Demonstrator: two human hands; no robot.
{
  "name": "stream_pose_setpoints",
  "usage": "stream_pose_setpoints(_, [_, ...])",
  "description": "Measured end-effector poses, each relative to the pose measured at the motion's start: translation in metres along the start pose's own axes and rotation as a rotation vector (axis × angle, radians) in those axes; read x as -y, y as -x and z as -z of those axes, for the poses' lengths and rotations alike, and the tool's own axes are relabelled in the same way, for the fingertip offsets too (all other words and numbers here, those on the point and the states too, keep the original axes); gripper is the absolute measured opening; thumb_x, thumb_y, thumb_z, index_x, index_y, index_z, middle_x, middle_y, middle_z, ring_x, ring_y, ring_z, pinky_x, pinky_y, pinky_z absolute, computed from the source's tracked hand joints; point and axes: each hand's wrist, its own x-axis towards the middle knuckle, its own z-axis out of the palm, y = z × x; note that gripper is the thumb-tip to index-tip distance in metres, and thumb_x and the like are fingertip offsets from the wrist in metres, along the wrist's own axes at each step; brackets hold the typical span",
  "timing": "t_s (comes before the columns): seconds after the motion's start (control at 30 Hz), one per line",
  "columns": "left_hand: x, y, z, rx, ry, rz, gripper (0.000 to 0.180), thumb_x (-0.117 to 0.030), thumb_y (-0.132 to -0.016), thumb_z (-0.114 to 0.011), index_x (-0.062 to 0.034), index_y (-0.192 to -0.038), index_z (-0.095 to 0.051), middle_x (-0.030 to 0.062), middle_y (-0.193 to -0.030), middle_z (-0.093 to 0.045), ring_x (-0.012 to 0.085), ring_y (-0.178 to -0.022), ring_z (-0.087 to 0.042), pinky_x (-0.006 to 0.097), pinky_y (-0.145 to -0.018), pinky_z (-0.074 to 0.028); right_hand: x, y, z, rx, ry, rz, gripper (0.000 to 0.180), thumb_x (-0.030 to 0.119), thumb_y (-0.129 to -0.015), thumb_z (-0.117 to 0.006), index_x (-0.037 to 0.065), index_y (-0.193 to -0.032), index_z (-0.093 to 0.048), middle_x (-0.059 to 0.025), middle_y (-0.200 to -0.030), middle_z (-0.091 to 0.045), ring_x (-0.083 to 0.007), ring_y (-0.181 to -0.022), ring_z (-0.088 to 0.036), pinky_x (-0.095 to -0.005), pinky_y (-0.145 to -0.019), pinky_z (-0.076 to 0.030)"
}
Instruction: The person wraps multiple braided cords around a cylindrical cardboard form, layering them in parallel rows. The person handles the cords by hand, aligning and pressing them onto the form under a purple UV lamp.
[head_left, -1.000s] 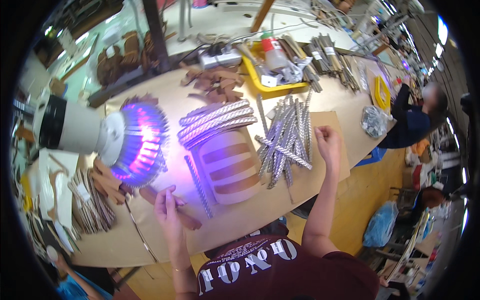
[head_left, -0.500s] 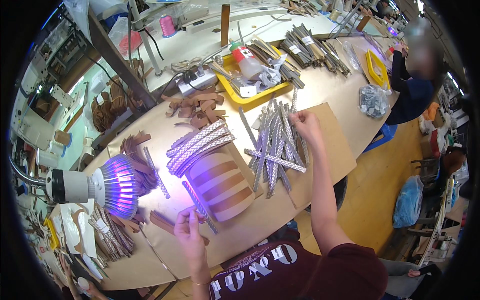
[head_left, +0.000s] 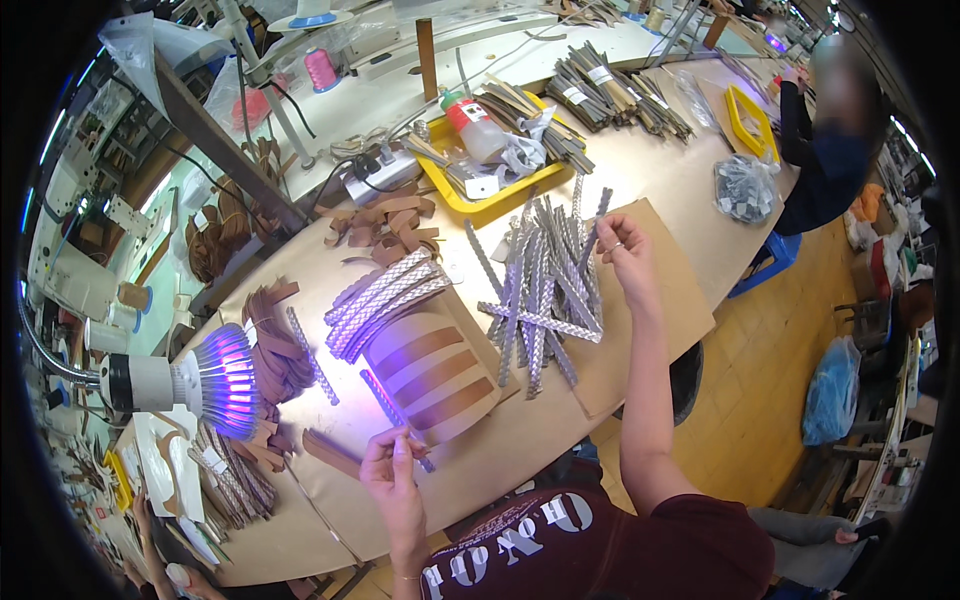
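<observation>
My left hand (head_left: 393, 470) pinches the near end of a glittery silver strip (head_left: 390, 410) that lies under purple light beside a curved striped brown-and-white piece (head_left: 435, 375). My right hand (head_left: 622, 252) is raised over the right edge of a loose pile of silver strips (head_left: 545, 285) on a sheet of brown cardboard (head_left: 650, 320), its fingers pinched on the top end of one strip. A neat bundle of similar silver strips (head_left: 380, 298) rests on top of the striped piece.
A lamp (head_left: 205, 385) glowing purple hangs over the bench at left, above brown leather straps (head_left: 275, 340). A yellow tray (head_left: 490, 165) with a bottle and tools sits further back. Another person (head_left: 830, 130) sits at the far right. A clear bag (head_left: 745, 190) lies near them.
The view has swung, moving the lamp toward the lower left. My right hand has stayed on the strip pile; my left hand keeps hold of the strip's end under the purple light.
</observation>
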Motion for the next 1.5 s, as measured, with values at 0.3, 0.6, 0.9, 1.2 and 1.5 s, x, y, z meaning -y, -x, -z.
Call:
stream_pose_setpoints(0.3, [-0.020, 0.006, -0.008, 0.013, -0.039, -0.065, 0.014, -0.012, -0.101, -0.054, -0.0019, -0.106, -0.062, 0.0035, -0.084, -0.062, 0.0095, -0.078, -0.058, 0.024, -0.066, -0.044, 0.075, 0.020, 0.009, -0.297, -0.147, 0.238, 0.017, 0.017, -0.095, -0.066, 0.002, -0.088, -0.062, -0.0026, -0.071, -0.063, -0.0070, -0.057, -0.058, -0.0214, -0.055, -0.050])
stream_pose_setpoints(0.6, [-0.035, 0.006, -0.023, 0.101, -0.062, -0.195, 0.017, -0.005, -0.098, -0.057, -0.0007, -0.114, -0.061, 0.0080, -0.101, -0.065, 0.0125, -0.084, -0.060, 0.028, -0.084, -0.047, 0.094, 0.053, -0.034, -0.014, -0.504, -0.040, 0.017, 0.015, -0.095, -0.065, 0.007, -0.080, -0.060, -0.0043, -0.068, -0.065, -0.0098, -0.055, -0.063, -0.0228, -0.054, -0.053])
stream_pose_setpoints(0.9, [-0.041, -0.023, -0.036, 0.228, 0.123, -0.194, 0.035, -0.005, -0.099, -0.056, 0.0057, -0.132, -0.048, 0.0181, -0.116, -0.065, 0.0217, -0.103, -0.067, 0.030, -0.085, -0.056, 0.095, 0.090, -0.114, 0.203, -0.602, -0.223, 0.016, 0.013, -0.096, -0.062, 0.007, -0.083, -0.057, -0.0067, -0.071, -0.065, -0.0125, -0.056, -0.065, -0.0249, -0.054, -0.056])
stream_pose_setpoints(1.2, [-0.027, -0.024, 0.004, 0.182, 0.321, -0.044, 0.031, -0.004, -0.099, -0.054, 0.0070, -0.128, -0.048, 0.0211, -0.108, -0.068, 0.0242, -0.096, -0.070, 0.032, -0.080, -0.059, 0.107, 0.124, -0.168, 0.596, -0.428, -0.121, 0.021, 0.020, -0.103, -0.054, 0.002, -0.114, -0.056, -0.0068, -0.094, -0.065, -0.0095, -0.085, -0.061, -0.0264, -0.075, -0.050])
stream_pose_setpoints(1.5, [-0.027, -0.008, 0.030, 0.412, 0.176, -0.191, 0.033, -0.008, -0.096, -0.061, 0.0038, -0.127, -0.056, 0.0142, -0.119, -0.066, 0.0195, -0.110, -0.063, 0.033, -0.098, -0.050, 0.127, 0.123, -0.177, 1.196, -0.759, -0.716, 0.034, 0.026, -0.108, -0.036, -0.001, -0.119, -0.053, -0.0089, -0.068, -0.058, -0.0089, -0.040, -0.043, -0.0237, -0.043, -0.038])
